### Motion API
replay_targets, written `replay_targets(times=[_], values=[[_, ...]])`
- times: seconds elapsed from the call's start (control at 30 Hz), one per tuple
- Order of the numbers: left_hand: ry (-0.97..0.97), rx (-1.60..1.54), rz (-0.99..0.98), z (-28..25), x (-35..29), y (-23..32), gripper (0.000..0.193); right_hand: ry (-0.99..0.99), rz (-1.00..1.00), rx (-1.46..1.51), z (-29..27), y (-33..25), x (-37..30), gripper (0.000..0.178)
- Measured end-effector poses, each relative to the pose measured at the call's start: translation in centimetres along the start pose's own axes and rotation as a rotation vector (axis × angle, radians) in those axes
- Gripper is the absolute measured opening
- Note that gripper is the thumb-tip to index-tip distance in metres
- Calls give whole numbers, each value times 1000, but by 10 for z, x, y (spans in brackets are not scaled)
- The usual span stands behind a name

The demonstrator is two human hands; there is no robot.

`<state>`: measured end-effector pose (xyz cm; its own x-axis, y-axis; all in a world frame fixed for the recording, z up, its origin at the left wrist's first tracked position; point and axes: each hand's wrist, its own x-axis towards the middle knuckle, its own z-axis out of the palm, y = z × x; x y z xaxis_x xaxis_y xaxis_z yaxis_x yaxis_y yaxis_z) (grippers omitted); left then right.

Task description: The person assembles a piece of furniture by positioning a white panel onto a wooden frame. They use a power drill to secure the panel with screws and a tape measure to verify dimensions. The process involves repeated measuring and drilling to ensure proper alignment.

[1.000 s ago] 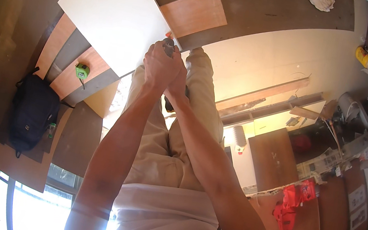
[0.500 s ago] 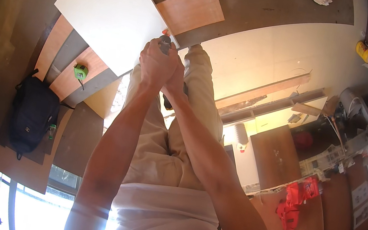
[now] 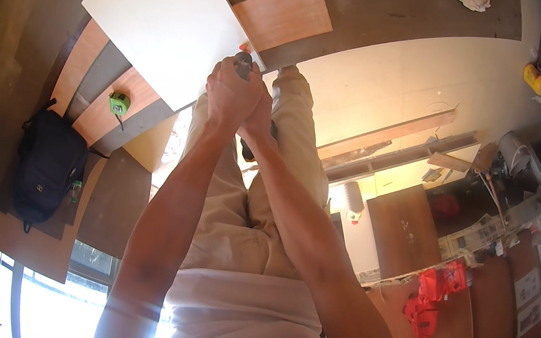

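Together, at the near right corner of a white panel (image 3: 159, 19), my left hand (image 3: 229, 98) and my right hand (image 3: 260, 115) are closed around a dark rounded tool (image 3: 243, 67). Its kind cannot be made out, since the fingers cover most of it. A small red-orange piece (image 3: 244, 47) shows just beyond the tool, by the panel's edge. The left hand lies over the front of the grip; the right hand is partly hidden behind it. My trousered legs are on either side below the hands.
A green tape measure (image 3: 118, 103) rests on a wooden strip at left, near a dark backpack (image 3: 51, 166). A brown wood piece (image 3: 285, 14) lies beyond the panel. Right of me are long boards (image 3: 392, 136), a yellow container (image 3: 535, 79) and red bags (image 3: 431, 299).
The whole view has shifted very slightly. Both hands keep their hold on the dark tool at the panel's corner, with hardly any visible motion.
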<state>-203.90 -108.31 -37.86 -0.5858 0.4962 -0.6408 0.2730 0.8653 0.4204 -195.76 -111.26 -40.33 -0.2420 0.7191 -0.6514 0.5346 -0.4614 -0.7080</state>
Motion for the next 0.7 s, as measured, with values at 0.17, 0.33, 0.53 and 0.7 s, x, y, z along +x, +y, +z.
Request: replay_targets(times=[0.17,0.33,0.53,0.7], values=[[-1,2,33,3,1,3,43,-16,5,9,7,29,6,100],[1,46,11,6,3,-1,40,21,43,138,9,20,-1,100],[38,44,51,12,6,-2,35,0,81,29,0,1,-1,94],[-13,38,43,6,13,2,34,-4,71,12,3,-4,1,91]])
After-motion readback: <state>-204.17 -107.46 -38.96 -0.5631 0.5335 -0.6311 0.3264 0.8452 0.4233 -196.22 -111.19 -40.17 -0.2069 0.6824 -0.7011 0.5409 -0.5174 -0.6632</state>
